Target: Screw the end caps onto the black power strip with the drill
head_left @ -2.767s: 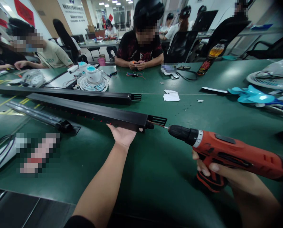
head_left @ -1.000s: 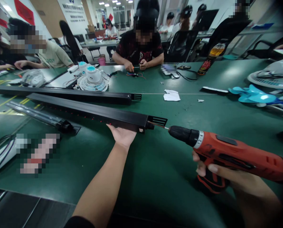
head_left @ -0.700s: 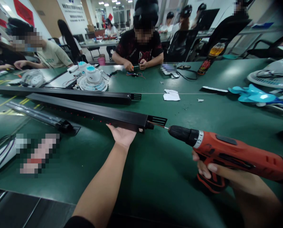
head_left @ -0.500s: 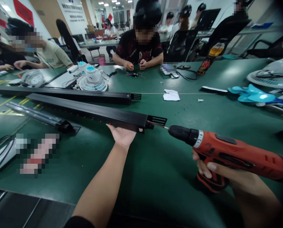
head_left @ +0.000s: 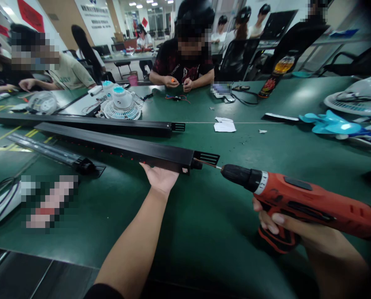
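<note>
My left hand [head_left: 161,178] is under the near end of a long black rectangular bar [head_left: 142,147], palm up, thumb along its side. Its other fingers are hidden beneath the bar. Small red dots run along the bar's lower side, and a slotted black plate [head_left: 208,158] sticks out of its end. My right hand [head_left: 285,226] is wrapped around the handle of a red and black cordless drill [head_left: 316,203]. From the drill's chuck a thin bit [head_left: 216,167] points left at the round black stub [head_left: 197,164] on the bar's end. Whether the tip touches inside cannot be made out.
A second black bar [head_left: 111,124] lies behind the first. Nearer left is a clear-wrapped strip [head_left: 48,149]. White fan parts [head_left: 122,106] stand farther back, blue fan blades [head_left: 331,124] at right. White paper [head_left: 225,125] lies mid-table. Across sits a person [head_left: 185,62] handling something orange.
My left hand and the bar stay in place. The drill stays at the bar's end, with only a slight shift. The person across has moved their hands apart and lifted their head a little.
</note>
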`<state>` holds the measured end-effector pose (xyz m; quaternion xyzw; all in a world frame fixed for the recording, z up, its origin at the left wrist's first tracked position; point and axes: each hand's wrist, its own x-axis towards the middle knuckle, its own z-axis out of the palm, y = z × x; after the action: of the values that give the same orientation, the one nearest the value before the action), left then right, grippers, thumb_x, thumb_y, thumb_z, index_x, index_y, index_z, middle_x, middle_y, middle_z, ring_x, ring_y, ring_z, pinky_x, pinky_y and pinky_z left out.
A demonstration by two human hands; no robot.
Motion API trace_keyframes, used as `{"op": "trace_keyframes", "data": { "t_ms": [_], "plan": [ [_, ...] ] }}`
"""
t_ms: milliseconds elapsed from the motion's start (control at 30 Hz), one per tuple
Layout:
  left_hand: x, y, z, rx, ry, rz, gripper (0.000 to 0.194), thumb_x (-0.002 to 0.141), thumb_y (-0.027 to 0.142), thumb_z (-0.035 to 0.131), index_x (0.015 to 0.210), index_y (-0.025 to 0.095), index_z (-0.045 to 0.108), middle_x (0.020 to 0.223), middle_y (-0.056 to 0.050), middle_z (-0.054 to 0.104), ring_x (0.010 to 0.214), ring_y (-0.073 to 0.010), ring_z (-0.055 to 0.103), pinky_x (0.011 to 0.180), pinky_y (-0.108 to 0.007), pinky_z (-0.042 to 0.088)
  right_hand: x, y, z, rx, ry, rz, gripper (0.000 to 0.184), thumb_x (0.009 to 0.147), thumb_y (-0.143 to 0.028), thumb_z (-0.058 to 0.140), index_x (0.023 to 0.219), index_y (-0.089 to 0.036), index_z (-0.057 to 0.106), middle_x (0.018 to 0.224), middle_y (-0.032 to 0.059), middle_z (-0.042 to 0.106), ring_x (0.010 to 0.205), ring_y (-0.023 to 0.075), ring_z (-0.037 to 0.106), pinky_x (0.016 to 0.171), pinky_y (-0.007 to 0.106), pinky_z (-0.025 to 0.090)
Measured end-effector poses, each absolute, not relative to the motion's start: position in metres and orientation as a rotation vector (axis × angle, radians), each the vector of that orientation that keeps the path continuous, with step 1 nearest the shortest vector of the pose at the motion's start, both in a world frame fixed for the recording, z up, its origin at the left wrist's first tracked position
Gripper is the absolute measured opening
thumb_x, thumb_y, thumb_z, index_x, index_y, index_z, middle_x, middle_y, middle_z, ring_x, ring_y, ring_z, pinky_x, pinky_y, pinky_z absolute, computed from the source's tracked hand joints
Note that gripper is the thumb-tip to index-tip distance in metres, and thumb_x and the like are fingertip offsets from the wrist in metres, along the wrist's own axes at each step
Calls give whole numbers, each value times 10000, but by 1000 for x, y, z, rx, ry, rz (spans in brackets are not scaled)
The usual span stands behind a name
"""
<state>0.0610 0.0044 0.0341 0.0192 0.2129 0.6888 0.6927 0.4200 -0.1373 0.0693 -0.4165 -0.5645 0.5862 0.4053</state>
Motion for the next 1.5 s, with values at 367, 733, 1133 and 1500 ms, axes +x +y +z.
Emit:
{"op": "trace_keyframes", "data": {
  "t_ms": [367,733,1133,1500],
  "plan": [
    [62,4,36,18,481,1536,1052,1159,1024,267,1812,299,663,1794,-216,735,1761,-491,622,1252,-632,673,428,-136,61,-1056,-1427,1479,230,1155,-486,936,1256,-282,909,764,51,829,642,214,769,640,303,708],
    [62,5,37,0,490,1519,1093,1151,1037,222,1776,275,695,1797,-224,730,1765,-507,611,1209,-639,688,421,-134,65,-1038,-1412,1437,222,1106,-470,986,1202,-277,931,738,48,814,593,222,767,564,290,706],
    [61,7,30,30,474,1532,1084,1147,1043,268,1834,291,638,1839,-218,699,1780,-503,594,1258,-638,665,426,-137,60,-1088,-1384,1428,264,1099,-509,989,1190,-270,927,738,56,809,592,226,761,541,293,699],
    [63,4,37,-15,473,1529,1105,1151,1043,245,1860,283,620,1837,-226,696,1741,-511,637,1195,-648,695,415,-141,69,-1128,-1296,1391,423,1007,-627,1068,1180,-260,946,692,22,747,588,203,703,583,303,697]
  ]
}}
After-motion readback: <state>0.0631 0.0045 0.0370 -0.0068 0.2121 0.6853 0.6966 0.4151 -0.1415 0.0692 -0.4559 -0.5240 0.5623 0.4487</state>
